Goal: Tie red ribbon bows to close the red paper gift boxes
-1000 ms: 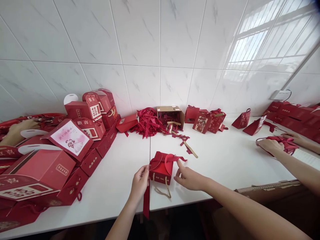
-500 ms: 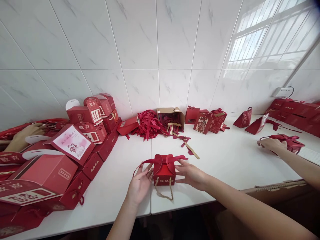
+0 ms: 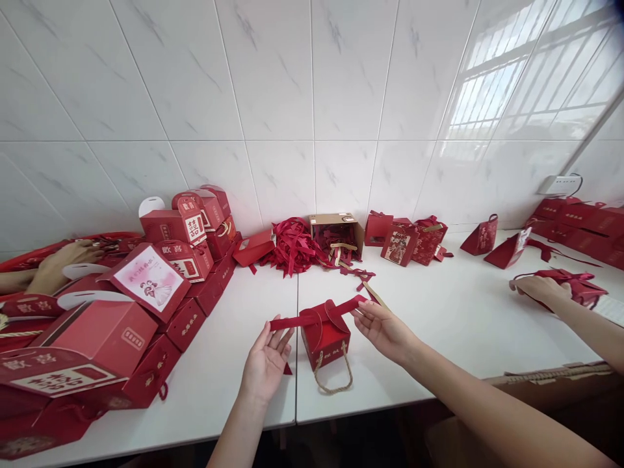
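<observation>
A small red gift box (image 3: 325, 341) with overlapping rounded top flaps stands before me, turned slightly on the white table (image 3: 229, 364). A twisted cord handle (image 3: 341, 389) hangs down its front onto the tabletop. Through the flaps runs a red ribbon (image 3: 292, 323), stretched out to both sides. My left hand (image 3: 266, 364) pinches the ribbon's left part, and a loose tail shows below those fingers. My right hand (image 3: 383, 328) pinches the ribbon's other end, to the right of the box.
Stacked red boxes (image 3: 190, 325) fill the left side, with another person's hand (image 3: 73, 260) behind them. At the back lie a ribbon heap (image 3: 295, 246) and a cardboard box (image 3: 358, 234). On the right, another person's hand (image 3: 546, 289) touches a red box (image 3: 585, 289).
Both ribbon ends have been pulled outward and now run nearly straight across the box top. The box has turned a little. My hands have moved off its sides onto the ribbon.
</observation>
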`<state>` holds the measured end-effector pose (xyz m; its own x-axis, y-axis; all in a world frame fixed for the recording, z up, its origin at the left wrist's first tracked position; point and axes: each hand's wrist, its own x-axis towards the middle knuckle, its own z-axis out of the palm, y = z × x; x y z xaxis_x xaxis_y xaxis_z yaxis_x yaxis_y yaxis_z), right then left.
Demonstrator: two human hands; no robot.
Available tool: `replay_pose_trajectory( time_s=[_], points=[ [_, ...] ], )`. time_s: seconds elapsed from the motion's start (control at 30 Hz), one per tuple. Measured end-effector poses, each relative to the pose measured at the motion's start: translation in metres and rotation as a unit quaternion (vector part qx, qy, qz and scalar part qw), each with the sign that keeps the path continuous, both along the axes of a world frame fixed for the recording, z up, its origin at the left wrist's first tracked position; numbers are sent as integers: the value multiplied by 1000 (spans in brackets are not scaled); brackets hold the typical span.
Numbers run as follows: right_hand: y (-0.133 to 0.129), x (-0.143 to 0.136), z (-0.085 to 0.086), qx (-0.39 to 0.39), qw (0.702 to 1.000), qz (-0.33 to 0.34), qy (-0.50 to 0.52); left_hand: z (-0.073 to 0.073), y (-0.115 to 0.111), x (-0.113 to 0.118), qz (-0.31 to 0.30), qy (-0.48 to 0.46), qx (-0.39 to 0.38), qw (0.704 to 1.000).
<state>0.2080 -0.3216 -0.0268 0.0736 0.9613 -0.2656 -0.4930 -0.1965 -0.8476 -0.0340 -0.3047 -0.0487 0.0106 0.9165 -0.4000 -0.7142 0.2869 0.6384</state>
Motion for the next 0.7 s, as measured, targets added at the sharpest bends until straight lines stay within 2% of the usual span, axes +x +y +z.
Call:
replay_pose_trajectory(
  time_s=[0.13,0.27,0.37,0.53,0.7],
  points=[
    [0,4,6,13,1000,-11,-12,3,0,-9,-3,73,24,997],
    [2,8,8,20,999,-28,-5,3,2,-20,5,83,20,996],
    [-1,8,8,54,997,-53,-35,9,5,-26,23,134,60,989],
    [-8,3,19,111,986,-63,-108,36,10,-33,42,281,166,944],
    [-11,-1,37,182,956,-55,-224,74,20,-41,-25,373,234,897]
  ],
)
